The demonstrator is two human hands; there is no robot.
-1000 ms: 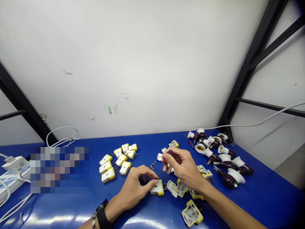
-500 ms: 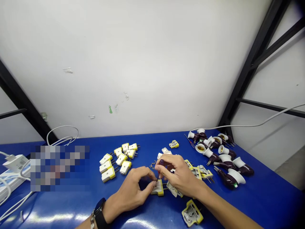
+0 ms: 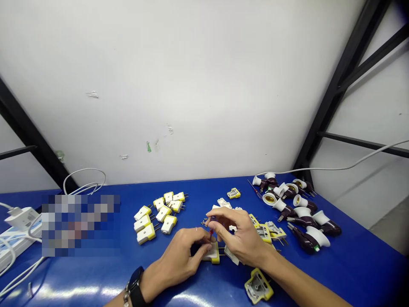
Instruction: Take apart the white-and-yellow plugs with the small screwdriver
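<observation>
- Look at that: the slim red screwdriver (image 3: 211,232) vanishes into the right hand (image 3: 239,238), handle hidden
- White-and-yellow plastic plug (image 3: 214,254) half covered by the left hand (image 3: 182,260)
- Tiny brass screws (image 3: 204,222), too small to count
- Pixelated blur patch (image 3: 79,226) masking whatever's beneath

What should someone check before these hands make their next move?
Plug held steady: ok. The left hand grips the white-and-yellow plug on the blue table.
Screwdriver in hand: ok. The right hand holds the red-shafted screwdriver over the plug.
Screwdriver tip seated in a screw: cannot tell. The hands hide it.
Spare screws at hand: ok. The loose brass screws lie just beside the hands.
Opened plug housing out of the way: ok. It lies clear of both hands.
</observation>
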